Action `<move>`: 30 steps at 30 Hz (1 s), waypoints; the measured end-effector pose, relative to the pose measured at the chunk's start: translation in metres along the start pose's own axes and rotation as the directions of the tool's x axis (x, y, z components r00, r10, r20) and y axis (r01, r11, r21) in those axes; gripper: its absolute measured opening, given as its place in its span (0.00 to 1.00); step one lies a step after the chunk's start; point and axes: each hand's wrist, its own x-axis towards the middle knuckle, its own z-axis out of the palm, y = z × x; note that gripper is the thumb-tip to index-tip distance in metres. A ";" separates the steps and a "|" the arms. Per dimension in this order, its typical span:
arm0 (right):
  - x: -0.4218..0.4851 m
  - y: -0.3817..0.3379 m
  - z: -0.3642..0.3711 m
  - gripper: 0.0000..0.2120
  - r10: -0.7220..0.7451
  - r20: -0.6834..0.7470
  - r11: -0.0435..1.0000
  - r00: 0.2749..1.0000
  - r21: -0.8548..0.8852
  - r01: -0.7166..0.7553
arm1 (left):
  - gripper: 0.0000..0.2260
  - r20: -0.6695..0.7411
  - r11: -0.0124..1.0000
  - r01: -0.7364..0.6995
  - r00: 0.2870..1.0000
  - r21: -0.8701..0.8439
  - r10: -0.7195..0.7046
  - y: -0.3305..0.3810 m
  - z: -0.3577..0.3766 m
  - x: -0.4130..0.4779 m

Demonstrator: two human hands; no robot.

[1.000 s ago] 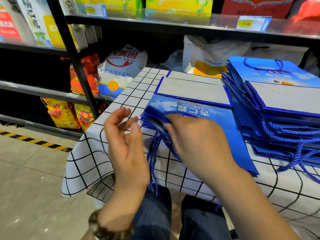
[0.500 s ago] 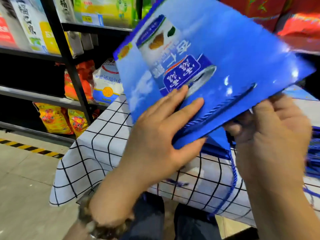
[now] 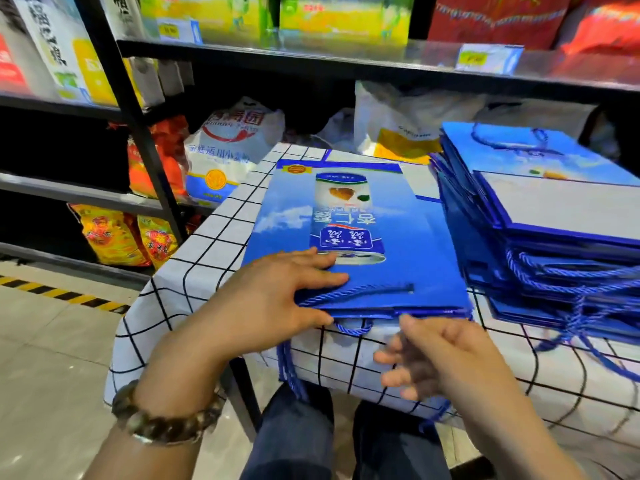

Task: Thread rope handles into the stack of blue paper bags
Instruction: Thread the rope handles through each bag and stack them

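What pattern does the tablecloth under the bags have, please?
White with a black grid, on the tablecloth; head view.

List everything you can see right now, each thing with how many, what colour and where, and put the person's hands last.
top bag: one, blue with a can picture, flat on the near stack mid-table
stack of bags with handles: one pile, blue, right side of the table
rope handles: several, blue, hanging off the right pile's near edge
loose ropes: a bunch, blue, dangling over the table's front edge
tablecloth: one, white with a black grid, over the table
flour sack: one, white and blue, on the shelf behind
snack packs: two, yellow and red, lower shelf at left
bracelet: one, brown beads, left wrist
left hand: pressing flat on the top bag's near edge
right hand: open, blurred, just below that edge
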 end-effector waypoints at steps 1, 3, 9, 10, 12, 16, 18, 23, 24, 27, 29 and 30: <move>-0.003 -0.003 -0.001 0.15 -0.052 0.015 0.994 0.999 -0.091 0.053 | 0.26 0.001 1.000 0.000 1.000 0.025 0.000 0.001 0.000 0.000; -0.005 -0.008 0.000 0.12 -0.334 -0.014 0.899 0.942 -0.303 0.315 | 0.25 -0.001 0.997 0.003 1.000 0.071 -0.003 0.005 0.001 0.001; 0.028 -0.017 0.002 0.23 -0.545 0.286 0.334 0.788 -0.788 0.517 | 0.19 -0.051 0.993 -0.064 0.996 0.097 0.070 0.022 0.006 0.000; 0.031 -0.014 -0.001 0.23 -0.510 0.266 0.356 0.818 -0.801 0.482 | 0.16 -0.068 0.996 -0.048 0.996 0.075 0.053 0.020 0.004 -0.005; 0.034 -0.007 -0.008 0.17 -0.556 0.216 0.390 0.803 -0.785 0.481 | 0.09 -0.137 0.999 -0.003 0.991 0.032 0.007 0.016 -0.003 -0.015; 0.037 -0.003 -0.009 0.09 -0.656 0.095 0.420 0.749 -0.778 0.467 | 0.11 -0.184 0.984 0.108 0.980 0.142 -0.081 0.011 -0.010 -0.026; 0.040 -0.007 -0.011 0.09 -0.684 0.033 0.458 0.728 -0.758 0.465 | 0.11 -0.196 0.985 0.155 0.971 0.074 -0.138 0.011 -0.015 -0.027; 0.037 -0.016 -0.010 0.08 -0.808 -0.098 0.446 0.580 -0.745 0.496 | 0.10 -0.170 0.847 0.228 0.923 -0.480 -0.344 0.016 -0.024 -0.014; 0.033 -0.019 -0.006 0.08 -0.854 -0.100 0.404 0.511 -0.746 0.530 | 0.10 -0.168 0.801 0.210 0.918 -0.560 -0.359 0.018 -0.024 -0.010; 0.018 -0.026 0.013 0.07 -0.790 0.022 0.504 0.613 -0.547 0.669 | 0.09 -0.214 0.686 0.116 0.902 -0.718 -0.376 0.024 -0.027 0.002; 0.014 -0.030 0.028 0.05 -0.601 0.162 0.680 0.783 -0.410 0.607 | 0.09 -0.236 0.620 0.049 0.899 -0.783 -0.369 0.028 -0.031 0.007; 0.013 -0.030 0.033 0.05 -0.541 0.222 0.714 0.811 -0.388 0.582 | 0.09 -0.245 0.593 0.020 0.899 -0.805 -0.364 0.031 -0.032 0.009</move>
